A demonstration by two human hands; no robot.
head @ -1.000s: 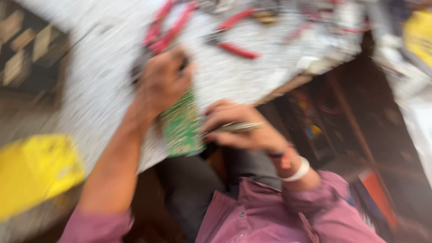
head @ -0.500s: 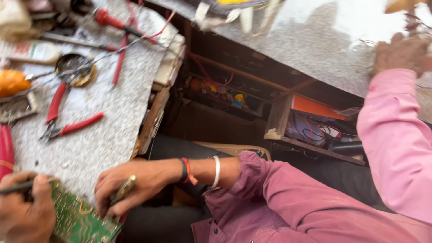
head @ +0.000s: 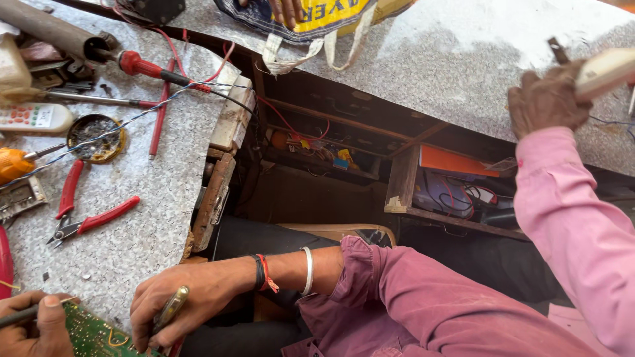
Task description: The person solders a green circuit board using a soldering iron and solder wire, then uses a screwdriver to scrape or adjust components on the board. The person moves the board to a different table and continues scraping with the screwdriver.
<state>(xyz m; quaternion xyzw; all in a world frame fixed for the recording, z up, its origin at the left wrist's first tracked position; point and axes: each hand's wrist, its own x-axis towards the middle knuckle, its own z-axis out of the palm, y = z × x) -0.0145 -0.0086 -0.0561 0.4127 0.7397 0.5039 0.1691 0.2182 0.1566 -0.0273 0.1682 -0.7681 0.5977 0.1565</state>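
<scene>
Nearest me, my left hand [head: 30,324] grips a thin dark rod over the green printed circuit board [head: 92,337], which lies between my 2 hands. My right hand [head: 182,307], closed on a brass-tipped tool [head: 170,308], touches its right edge. Farther off lie red-handled pliers [head: 86,218].

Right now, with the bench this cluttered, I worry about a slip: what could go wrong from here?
1. The green circuit board sits near the table's edge; a push from the right hand, gripping a brass-coloured tool, might slide it off.
2. The red-handled pliers lie close to the left hand, which grips a thin rod; a wrist could snag them.
</scene>
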